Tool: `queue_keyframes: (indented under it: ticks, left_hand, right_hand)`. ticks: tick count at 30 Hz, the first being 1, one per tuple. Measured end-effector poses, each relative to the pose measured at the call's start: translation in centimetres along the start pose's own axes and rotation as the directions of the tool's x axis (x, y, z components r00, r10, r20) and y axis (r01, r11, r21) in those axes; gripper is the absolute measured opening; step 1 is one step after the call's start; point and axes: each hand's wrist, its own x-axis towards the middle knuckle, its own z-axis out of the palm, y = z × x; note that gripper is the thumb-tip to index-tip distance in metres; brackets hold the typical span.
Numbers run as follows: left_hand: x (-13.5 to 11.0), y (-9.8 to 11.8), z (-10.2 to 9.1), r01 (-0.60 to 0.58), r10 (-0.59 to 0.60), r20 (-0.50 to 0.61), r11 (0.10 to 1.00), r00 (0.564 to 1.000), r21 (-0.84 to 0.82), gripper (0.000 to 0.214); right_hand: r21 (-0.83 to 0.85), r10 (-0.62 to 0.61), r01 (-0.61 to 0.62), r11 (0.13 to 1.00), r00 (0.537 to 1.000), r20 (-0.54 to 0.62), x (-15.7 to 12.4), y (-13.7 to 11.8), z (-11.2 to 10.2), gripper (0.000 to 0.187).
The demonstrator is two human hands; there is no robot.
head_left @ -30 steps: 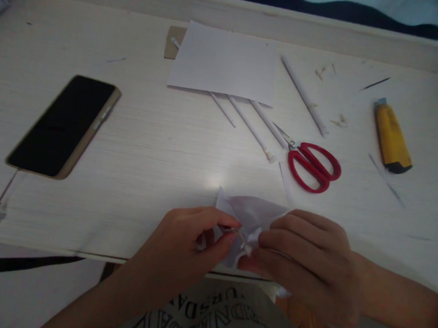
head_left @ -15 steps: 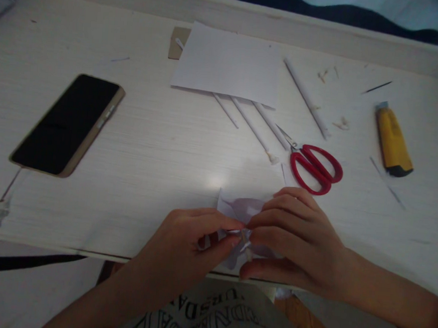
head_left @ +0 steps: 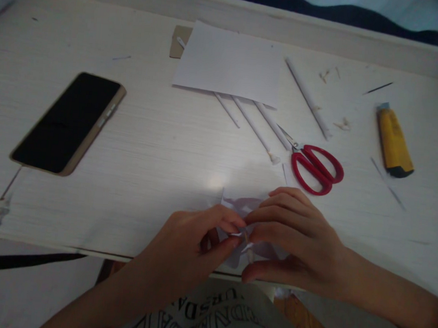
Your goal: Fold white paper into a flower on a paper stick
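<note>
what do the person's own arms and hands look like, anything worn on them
The left hand and right hand are ungloved, with no rings or bracelets showing. The left forearm and right forearm are bare, with no sleeves in view. Between them shows a greyish garment printed with dark capital lettering.

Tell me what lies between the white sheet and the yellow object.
In the head view, a long white stick and small beige scraps lie between the white sheet and the yellow object.

White table [head_left: 160, 150], dark-screened phone [head_left: 68, 123], thin white rolls [head_left: 308, 98], red-handled scissors [head_left: 312, 166], yellow object [head_left: 395, 141]
</note>
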Motion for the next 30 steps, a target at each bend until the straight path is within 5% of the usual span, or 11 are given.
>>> queue_keyframes:
  ticks: [24, 30]
  left_hand:
    - [0.1, 0.0, 0.0, 0.086, -0.079, -0.079, 0.991, 0.994, 0.1, 0.015]
    - [0.1, 0.0, 0.1, 0.086, -0.077, -0.086, 0.99, 0.993, 0.11, 0.014]
  right_hand:
    - [-0.019, 0.012, -0.013, 1.0, 1.0, -0.027, -0.1, 0.3, -1.3, 0.031]
    - [0.054, -0.023, 0.014, 0.998, 0.985, 0.171, 0.2, 1.7, -3.6, 0.036]
